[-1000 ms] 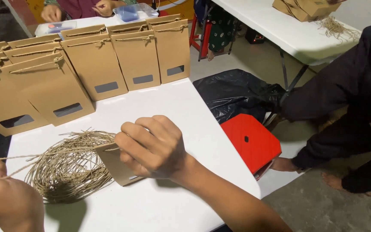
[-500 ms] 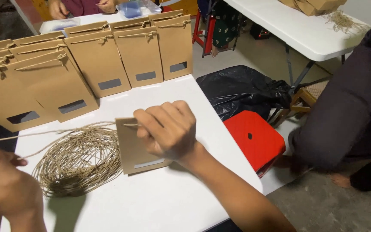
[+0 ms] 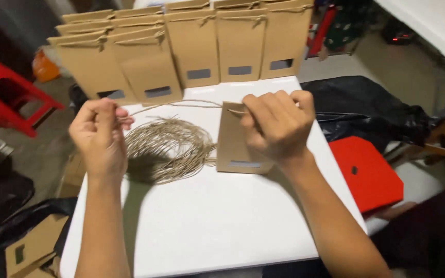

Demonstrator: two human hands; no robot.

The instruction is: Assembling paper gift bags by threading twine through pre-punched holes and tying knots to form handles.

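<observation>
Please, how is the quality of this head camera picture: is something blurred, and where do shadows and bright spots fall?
Head view: the left hand looks slightly motion-blurred, the right hand and the flat paper bag fairly sharp; a soft shadow lies on the white table under the left forearm and beside the twine bundle; the table surface is bright, while the floor at the picture edges is dim.

twine heap [image 3: 168, 149] lies on table [image 3: 222, 226], left of bag [image 3: 233, 144], behind it bag row [image 3: 191, 51].
</observation>
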